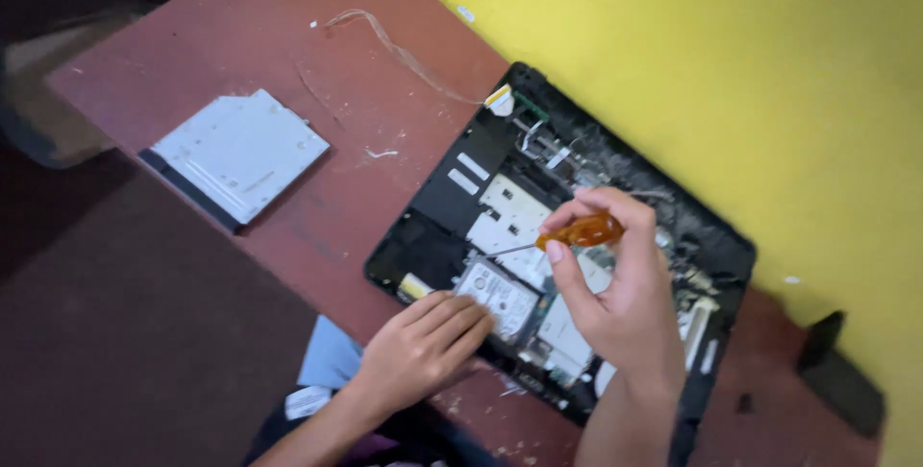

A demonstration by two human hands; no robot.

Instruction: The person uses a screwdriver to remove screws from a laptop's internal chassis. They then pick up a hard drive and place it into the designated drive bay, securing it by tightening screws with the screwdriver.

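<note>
1. Amber plastic forms the handle of the screwdriver (580, 232), which the right hand (615, 289) holds in a closed grip, thumb on one side and fingers curled over the other.
2. Its thin metal shaft points left and slightly down, the tip ending just above the hard drive (498, 296); whether the tip touches anything cannot be told.
3. That silver hard drive sits in a bay at the near edge of the opened laptop base (437, 193), a black shell lying at an angle on the reddish-brown surface (279, 34).
4. The left hand (423, 347) rests flat on the near edge of the laptop base, fingers together and fingertips touching the hard drive; its grip closes on nothing.
5. Pale boards and shielding show inside the shell around the drive, partly hidden by the right hand.
6. A grey optical drive (237, 152) lies well apart on the surface, to the left.
7. A thin ribbon cable (404, 55) trails from the laptop's far corner across the surface.
8. A yellow wall (750, 63) runs just behind the laptop.
</note>
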